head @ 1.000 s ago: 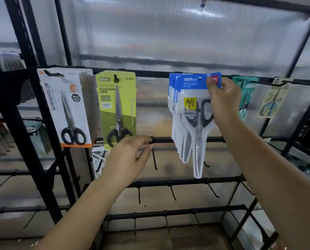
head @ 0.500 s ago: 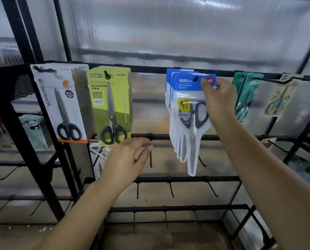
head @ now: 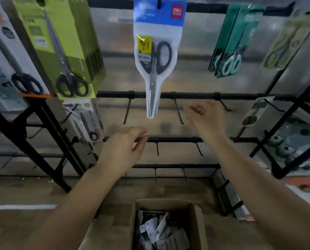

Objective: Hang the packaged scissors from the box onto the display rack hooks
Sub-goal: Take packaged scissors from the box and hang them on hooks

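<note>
With the blue-carded scissors pack already hanging on its top-row hook and both hands empty, time to go down for the next pack. Left hand hovering before the third bar, fingers loosely curled round nothing; right hand near the second bar, fingers curled in, also holding nothing, well clear of the hung pack's tip. Best done by reaching straight down into the cardboard box on the floor between the forearms, taking one pack by its card top rather than its narrow blade end, so the hang hole comes up ready for a hook. Probably wise to match it to its own kind: green packs left, teal packs right, bare hooks on the lower bars of the display rack. Inside the box, a loose jumble of packaged scissors, overlapping at odd angles; count not readable, lower part cut off by the frame edge. Worth lifting slowly, since tangled cards may drag neighbours out.
</note>
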A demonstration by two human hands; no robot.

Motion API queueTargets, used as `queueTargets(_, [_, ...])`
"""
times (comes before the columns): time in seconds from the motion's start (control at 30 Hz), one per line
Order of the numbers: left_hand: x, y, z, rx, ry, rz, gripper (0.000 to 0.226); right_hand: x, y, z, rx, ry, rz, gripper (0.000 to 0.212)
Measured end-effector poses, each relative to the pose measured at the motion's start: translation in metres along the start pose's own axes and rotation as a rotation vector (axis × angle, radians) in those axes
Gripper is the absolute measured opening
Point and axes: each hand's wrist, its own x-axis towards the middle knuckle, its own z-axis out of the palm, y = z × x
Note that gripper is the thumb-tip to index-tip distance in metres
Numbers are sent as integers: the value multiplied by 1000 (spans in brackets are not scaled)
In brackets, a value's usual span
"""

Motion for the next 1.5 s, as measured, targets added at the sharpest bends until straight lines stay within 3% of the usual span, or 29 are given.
queueTargets(0.13, [-27,8,46,22,-107,-67,22,-42,69,-1,-89,-151,121,34])
queueTargets(0.3, [-67,3,118,-54,-284,-224,37,-98,161,3,-133,-286,397,29])
queueTargets(0.6, [-186,-101,285,-37,-609,-638,31,-226,333,91,-158,-508,948,25])
queueTargets(0.73, [-255,-163,386,-59,-789,-771,18,-285,427,162,132,-360,1428,12])
queueTargets(0.87, [-291,-223,494,-37,-1003,-662,24,-331,522,227,368,-58,1803,23])
queueTargets(0.97, [-290,-243,568,-84,-882,-601,32,-346,590,271,412,83,1882,37])
queueTargets(1.03, [-294,-252,617,-137,-825,-602,29,-354,627,296,454,91,1887,37])
queueTargets(1.13, [-308,-266,679,-222,-797,-693,25,-365,673,326,678,144,1880,40])
queueTargets(1.2, [-317,-272,708,-246,-803,-744,32,-372,698,342,702,161,1858,46])
queueTargets(1.3, [-333,-273,734,-220,-837,-749,43,-375,721,354,652,150,1823,46])
queueTargets(1.43, [-331,-268,746,-36,-724,-653,60,-366,734,350,707,108,1782,15])
queueTargets(1.5, [-324,-269,748,-52,-723,-700,70,-362,738,348,777,92,1732,29])
